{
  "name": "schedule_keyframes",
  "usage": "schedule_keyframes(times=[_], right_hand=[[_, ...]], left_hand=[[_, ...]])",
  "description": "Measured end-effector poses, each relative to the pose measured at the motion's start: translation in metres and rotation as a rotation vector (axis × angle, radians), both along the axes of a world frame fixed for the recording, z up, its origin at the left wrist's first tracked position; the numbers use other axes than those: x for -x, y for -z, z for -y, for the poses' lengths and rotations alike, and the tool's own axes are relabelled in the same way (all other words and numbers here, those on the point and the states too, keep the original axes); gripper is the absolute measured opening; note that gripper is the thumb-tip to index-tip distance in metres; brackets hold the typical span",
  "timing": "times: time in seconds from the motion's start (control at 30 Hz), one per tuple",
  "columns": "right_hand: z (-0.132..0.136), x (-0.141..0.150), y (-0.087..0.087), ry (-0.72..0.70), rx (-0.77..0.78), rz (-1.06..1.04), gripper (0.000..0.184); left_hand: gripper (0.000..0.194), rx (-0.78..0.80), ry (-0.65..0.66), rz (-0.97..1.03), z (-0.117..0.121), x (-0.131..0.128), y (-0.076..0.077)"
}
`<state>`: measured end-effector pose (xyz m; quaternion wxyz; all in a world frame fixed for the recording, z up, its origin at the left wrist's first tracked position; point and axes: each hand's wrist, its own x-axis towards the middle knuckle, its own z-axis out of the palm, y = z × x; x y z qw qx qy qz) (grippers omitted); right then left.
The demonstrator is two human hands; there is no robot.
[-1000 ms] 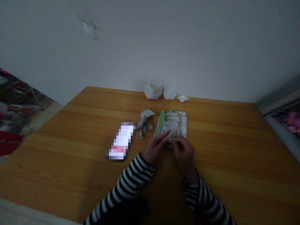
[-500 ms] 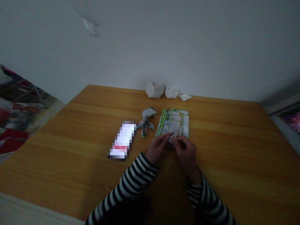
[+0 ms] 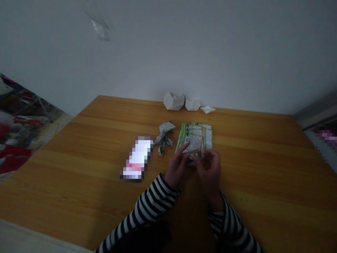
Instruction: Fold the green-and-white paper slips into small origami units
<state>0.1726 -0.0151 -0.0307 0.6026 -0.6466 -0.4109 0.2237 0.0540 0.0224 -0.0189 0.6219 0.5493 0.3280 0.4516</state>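
Note:
Near the front of a pile of green-and-white printed leaflets (image 3: 195,141), my two hands work close together. My left hand (image 3: 175,168) is closed on a small folded piece of printed paper (image 3: 194,155), its index finger raised forward. Thumb and fingers curled, my right hand (image 3: 210,172) pinches the right side of that piece. Much of the paper is hidden by the fingers, and the light is too dim to make out its folds. To the left lies a folded printed-paper figure (image 3: 163,138) with several pointed parts.
Left of the figure rests a lit phone (image 3: 137,158), its screen blurred out. Along the wall at the table's back edge stand a large white folded paper (image 3: 173,102), a smaller one (image 3: 192,105) and a flat paper boat (image 3: 207,109). The wooden table (image 3: 263,158) extends on both sides.
My fingers have shifted on the small paper: the left index finger lifted, lowered, then lifted again, and the right fingers have opened into a looser curl. The leaflets and figure stay put.

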Motion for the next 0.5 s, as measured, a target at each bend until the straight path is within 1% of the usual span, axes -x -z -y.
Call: schedule_keyframes(times=[0.1,0.2,0.27,0.37,0.43,0.5], right_hand=[[0.0022,0.0005,-0.0038,0.021,-0.041,0.068,0.026],[0.0032,-0.0001,-0.0048,0.009,-0.055,0.15,0.016],[0.0035,0.0007,-0.0038,-0.03,-0.046,0.102,0.016],[0.0042,0.004,-0.003,-0.093,-0.03,-0.068,0.016],[0.0046,0.006,-0.0038,-0.117,-0.014,-0.154,0.018],[0.0047,0.0067,-0.0047,-0.121,0.0,-0.178,0.019]], left_hand=[[0.049,0.041,-0.017,0.012,0.0023,-0.0009,-0.0037],[0.049,0.06,-0.045,0.0,0.0038,-0.0017,-0.0033],[0.049,0.058,-0.042,0.011,0.0041,-0.0021,-0.0019],[0.049,0.05,-0.046,0.016,0.0043,-0.0021,-0.0003],[0.049,0.045,-0.069,-0.015,0.0043,-0.0017,0.0],[0.049,0.039,-0.091,-0.057,0.0042,-0.001,-0.0002]])
